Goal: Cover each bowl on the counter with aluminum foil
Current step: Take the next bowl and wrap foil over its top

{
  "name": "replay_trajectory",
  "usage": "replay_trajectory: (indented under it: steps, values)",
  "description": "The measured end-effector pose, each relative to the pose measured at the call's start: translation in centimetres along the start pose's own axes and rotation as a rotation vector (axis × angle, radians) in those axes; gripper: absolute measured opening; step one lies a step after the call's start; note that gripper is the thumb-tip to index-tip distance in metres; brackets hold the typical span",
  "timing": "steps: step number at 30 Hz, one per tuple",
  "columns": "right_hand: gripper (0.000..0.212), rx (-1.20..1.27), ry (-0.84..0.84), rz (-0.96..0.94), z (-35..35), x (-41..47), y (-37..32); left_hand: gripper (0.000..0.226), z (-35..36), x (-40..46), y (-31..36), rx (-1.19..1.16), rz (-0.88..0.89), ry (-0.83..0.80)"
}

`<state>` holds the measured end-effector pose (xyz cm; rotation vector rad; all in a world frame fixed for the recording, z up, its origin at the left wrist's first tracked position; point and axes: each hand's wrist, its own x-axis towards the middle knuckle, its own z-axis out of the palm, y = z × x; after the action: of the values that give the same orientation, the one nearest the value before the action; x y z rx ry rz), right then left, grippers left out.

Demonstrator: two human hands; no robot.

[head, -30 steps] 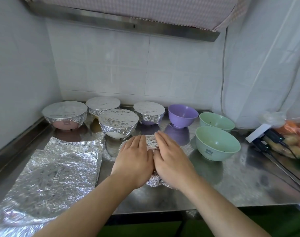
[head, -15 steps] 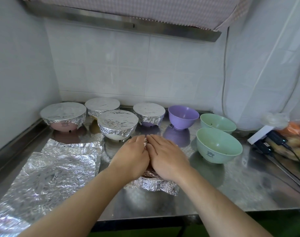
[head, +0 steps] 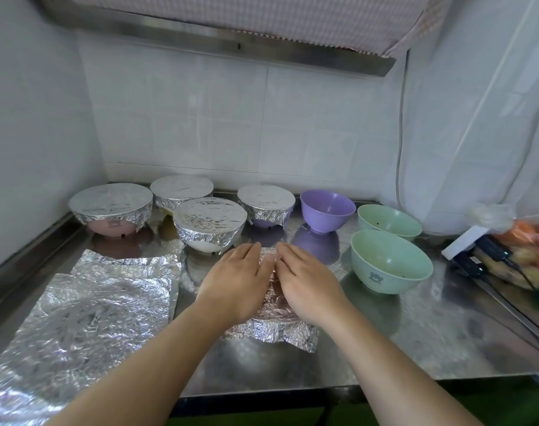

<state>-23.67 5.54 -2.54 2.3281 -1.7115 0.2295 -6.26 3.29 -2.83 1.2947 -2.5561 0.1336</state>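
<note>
Hands parted slightly since earlier; left hand [head: 235, 282], right hand [head: 308, 284] fingers flat, pressing foil [head: 271, 329].

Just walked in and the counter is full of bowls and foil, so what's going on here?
A person is covering bowls with aluminum foil. Both hands, the left hand and right hand, press flat on a foil sheet over the bowl nearest them. Four foil-covered bowls stand at the back left. A purple bowl and two green bowls are not yet covered. Spare foil sheets lie on the left of the counter.
</note>
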Motion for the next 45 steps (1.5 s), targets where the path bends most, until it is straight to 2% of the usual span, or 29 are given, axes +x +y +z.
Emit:
replay_trajectory:
  steps: [4, 5, 8, 11, 13, 15, 18, 20, 22, 24, 25, 27, 28, 31, 33, 35, 37, 38, 41, 42, 45]
  values:
    - [0.049, -0.033, 0.032, -0.023, -0.2, -0.2, 0.1, 0.066, 0.0, -0.3, -0.3, -0.038, -0.017, -0.006]
    - [0.054, -0.019, -0.002, -0.027, -0.4, -0.3, 0.1, 0.063, -0.1, -0.5, -0.3, -0.057, -0.036, -0.021]
    - [0.087, 0.095, -0.038, 0.025, -0.4, 0.0, 0.1, 0.046, -0.1, -0.3, -0.8, -0.204, -0.102, -0.094]
    - [0.097, 0.251, -0.025, 0.155, -1.0, -0.2, -0.4, 0.040, -0.3, -0.3, -0.6, -0.125, -0.071, -0.079]
    - [0.096, 0.255, -0.004, 0.188, -1.2, -0.4, -0.7, 0.052, -0.9, 0.1, 0.0, -0.046, -0.066, 0.010]
    - [0.092, 0.250, -0.016, 0.184, -1.3, -0.6, -0.5, 0.073, -1.4, 1.1, 0.7, -0.125, -0.111, 0.092]
    - [0.081, 0.171, -0.045, 0.055, -1.2, -0.6, -0.1, 0.082, -1.1, 1.8, 1.1, -0.152, -0.100, 0.059]
    - [0.063, 0.093, -0.047, 0.001, -0.7, -0.6, 0.2, 0.076, -0.7, 1.5, 0.6, -0.128, -0.056, -0.004]
    - [0.050, 0.089, -0.109, 0.063, -0.7, -0.4, 0.1, 0.055, -1.2, 1.0, 0.6, -0.127, -0.045, -0.061]
    - [0.039, 0.152, -0.140, 0.091, -0.9, -0.2, 0.1, 0.040, -1.8, 0.7, 1.2, -0.246, -0.114, -0.002]
    - [0.034, 0.207, -0.182, 0.116, -1.0, -0.1, 0.1, 0.039, -2.1, 0.6, 1.4, -0.305, -0.173, 0.052]
    - [0.028, 0.269, -0.151, 0.140, -1.2, -0.1, 0.1, 0.037, -2.0, 0.3, 1.5, -0.392, -0.291, 0.107]
    - [0.028, 0.231, -0.092, 0.137, -1.2, 0.0, 0.3, 0.036, -1.8, 0.2, 1.4, -0.389, -0.317, 0.123]
    - [0.045, 0.382, -0.077, 0.245, -2.5, 0.0, -0.1, 0.039, -1.0, 0.1, 1.1, -0.349, -0.277, 0.179]
    - [0.049, 0.345, -0.078, 0.241, -2.6, -0.1, -0.2, 0.041, -0.8, 0.1, 1.2, -0.430, -0.313, 0.158]
    - [0.048, 0.354, 0.003, 0.274, -1.8, -0.5, -0.3, 0.038, -0.8, 0.1, 1.4, -0.479, -0.364, -0.012]
    - [0.046, 0.372, -0.051, 0.309, -1.6, -1.2, -1.2, 0.041, -0.4, 0.0, 1.2, -0.348, -0.324, -0.024]
    - [0.045, 0.371, -0.115, 0.302, -1.5, -1.4, -1.4, 0.048, -0.5, 0.0, 1.2, -0.238, -0.286, -0.005]
    - [0.033, 0.396, -0.139, 0.271, -1.0, -1.0, -0.9, 0.075, -0.9, -0.1, 1.5, -0.026, -0.208, 0.053]
    - [0.035, 0.441, -0.167, 0.292, -1.3, -0.9, -0.8, 0.081, -1.2, -0.3, 1.9, 0.009, -0.204, 0.020]
    - [0.049, 0.529, -0.101, 0.313, -1.5, -0.5, 0.1, 0.088, -1.5, -0.6, 2.2, 0.064, -0.189, -0.052]
